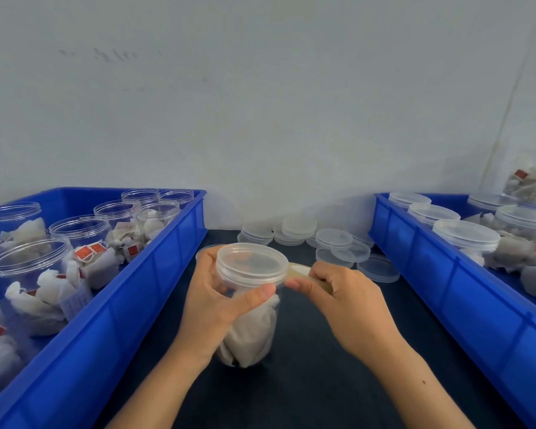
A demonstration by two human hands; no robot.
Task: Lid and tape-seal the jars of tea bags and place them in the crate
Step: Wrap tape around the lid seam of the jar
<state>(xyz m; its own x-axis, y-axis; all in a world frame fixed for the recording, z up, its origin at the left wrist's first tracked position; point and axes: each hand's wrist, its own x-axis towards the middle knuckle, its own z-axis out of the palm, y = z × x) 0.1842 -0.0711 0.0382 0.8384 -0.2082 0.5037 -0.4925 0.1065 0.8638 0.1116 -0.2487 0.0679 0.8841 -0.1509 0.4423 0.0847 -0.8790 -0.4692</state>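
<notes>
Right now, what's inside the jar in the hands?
White tea bags fill the clear lidded plastic jar. The left hand covers part of its side, so the bags behind those fingers are hidden.

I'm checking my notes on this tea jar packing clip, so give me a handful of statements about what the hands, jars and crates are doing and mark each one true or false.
1. The jar in the middle already has its lid on. True.
2. The left hand holds the tape roll. False: the left hand grips the jar; the right hand holds the tape roll against the lid's edge.
3. The jars in the left crate have no lids. True.
4. The jars in the right crate stand open. False: those visible carry lids.
5. Loose lids lie on the dark table between the crates. True.
</notes>
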